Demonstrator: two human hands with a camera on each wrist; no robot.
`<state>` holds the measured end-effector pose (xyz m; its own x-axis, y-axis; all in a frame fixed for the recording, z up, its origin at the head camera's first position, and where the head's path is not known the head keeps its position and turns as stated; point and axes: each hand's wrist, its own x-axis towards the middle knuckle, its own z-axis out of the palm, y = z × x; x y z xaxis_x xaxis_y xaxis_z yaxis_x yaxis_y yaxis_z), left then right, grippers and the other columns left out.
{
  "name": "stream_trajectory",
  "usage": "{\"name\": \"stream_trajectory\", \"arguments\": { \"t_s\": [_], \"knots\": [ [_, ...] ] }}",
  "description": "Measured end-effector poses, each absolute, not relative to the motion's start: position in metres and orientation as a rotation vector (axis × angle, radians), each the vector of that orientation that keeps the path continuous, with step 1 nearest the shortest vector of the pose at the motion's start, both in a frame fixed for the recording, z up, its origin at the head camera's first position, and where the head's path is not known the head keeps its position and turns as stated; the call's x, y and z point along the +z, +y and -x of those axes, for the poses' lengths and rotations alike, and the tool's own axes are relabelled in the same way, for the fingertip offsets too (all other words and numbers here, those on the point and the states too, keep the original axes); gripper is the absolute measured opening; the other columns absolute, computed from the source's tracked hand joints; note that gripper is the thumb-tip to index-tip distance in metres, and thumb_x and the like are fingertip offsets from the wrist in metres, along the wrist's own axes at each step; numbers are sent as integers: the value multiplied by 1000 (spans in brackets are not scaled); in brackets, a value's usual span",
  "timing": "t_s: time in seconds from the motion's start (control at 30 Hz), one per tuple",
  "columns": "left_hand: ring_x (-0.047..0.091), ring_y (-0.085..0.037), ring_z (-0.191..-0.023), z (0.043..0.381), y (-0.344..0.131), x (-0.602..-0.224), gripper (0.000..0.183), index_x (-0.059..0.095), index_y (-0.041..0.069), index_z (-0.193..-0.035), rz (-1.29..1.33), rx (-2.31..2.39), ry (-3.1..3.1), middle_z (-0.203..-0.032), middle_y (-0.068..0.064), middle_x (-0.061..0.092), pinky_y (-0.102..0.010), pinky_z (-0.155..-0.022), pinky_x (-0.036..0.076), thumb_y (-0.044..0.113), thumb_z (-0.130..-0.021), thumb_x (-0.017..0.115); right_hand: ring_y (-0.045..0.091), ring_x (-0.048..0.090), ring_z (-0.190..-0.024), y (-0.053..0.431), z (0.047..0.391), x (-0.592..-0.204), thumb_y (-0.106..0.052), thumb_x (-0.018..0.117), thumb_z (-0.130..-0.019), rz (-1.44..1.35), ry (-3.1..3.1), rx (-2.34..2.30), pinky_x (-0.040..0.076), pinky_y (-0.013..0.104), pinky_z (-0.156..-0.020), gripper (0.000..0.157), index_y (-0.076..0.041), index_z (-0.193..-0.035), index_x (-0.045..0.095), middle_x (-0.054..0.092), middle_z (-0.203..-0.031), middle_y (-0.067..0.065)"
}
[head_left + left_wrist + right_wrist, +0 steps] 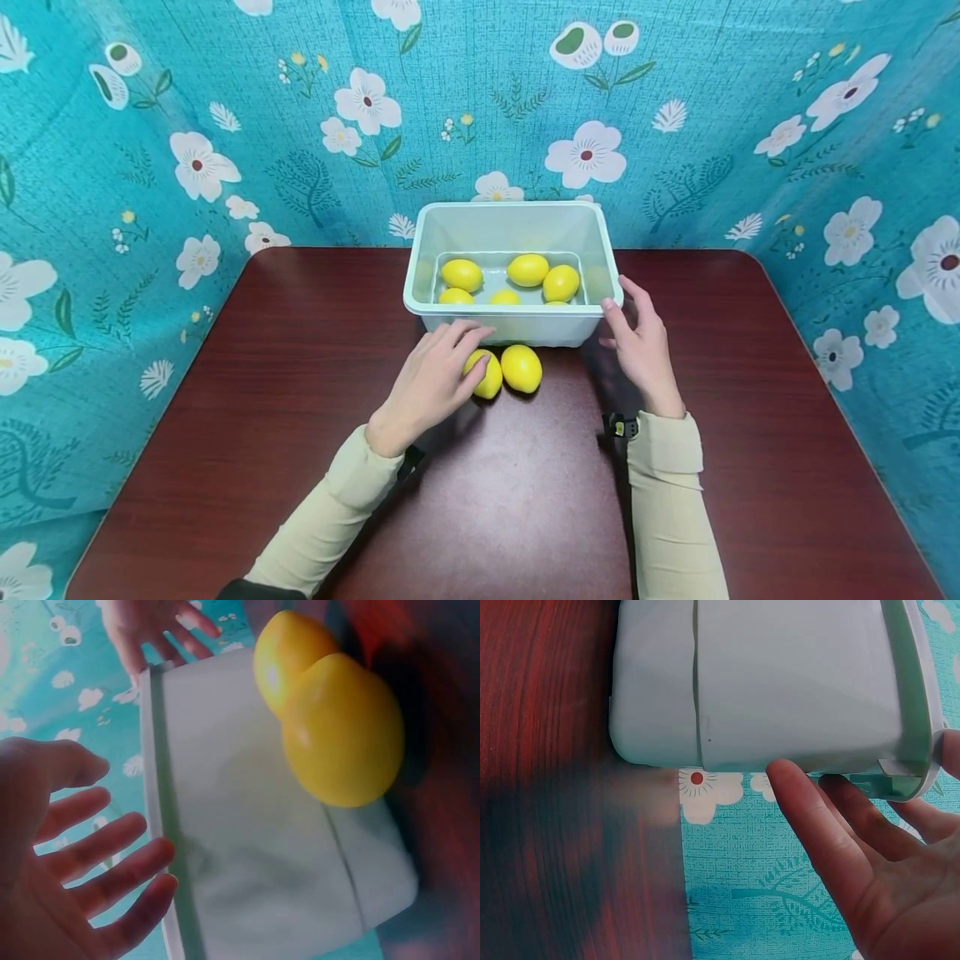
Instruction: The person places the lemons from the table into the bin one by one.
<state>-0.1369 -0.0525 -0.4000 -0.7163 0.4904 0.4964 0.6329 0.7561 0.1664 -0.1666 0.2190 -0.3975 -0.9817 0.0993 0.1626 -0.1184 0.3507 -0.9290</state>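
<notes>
The box is leaving a way in from above, with inner lemons taking up floor space. Its near wall is blocking level passage just beyond two outer lemons. The left hand is crowding the left one; the right hand is obstructing the near right corner. The table is offering room between the sleeves and outward left and right.

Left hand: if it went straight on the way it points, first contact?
Probably the near side of the box; the left hand points that way in the head view. Its height is hard to judge, so it might pass over instead.
</notes>
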Motion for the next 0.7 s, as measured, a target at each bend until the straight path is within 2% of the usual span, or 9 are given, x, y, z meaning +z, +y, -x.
{"name": "stream_trajectory", "arguments": {
  "t_s": [0.3, 0.7],
  "knots": [
    [48, -18, -93, 141, -50, -420, 39, 50, 16, -122, 868, -390, -2629, -116, 0, 50, -32, -73, 41, 34, -87, 51, 28, 52, -109, 219, 166, -398, -26, 47, -92, -19, -2418, 1686, 53, 42, -66, 51, -11, -138, 31, 41, -135, 15],
    [47, -22, -99, 148, -47, -445, 55, 44, 18, -128, 804, -333, -2776, -122, -2, 46, -35, -71, 41, 47, -83, 55, 29, 53, -107, 219, 166, -397, -26, 48, -92, -20, -2416, 1686, 52, 43, -66, 51, -10, -138, 31, 42, -134, 16]
  ]
}}
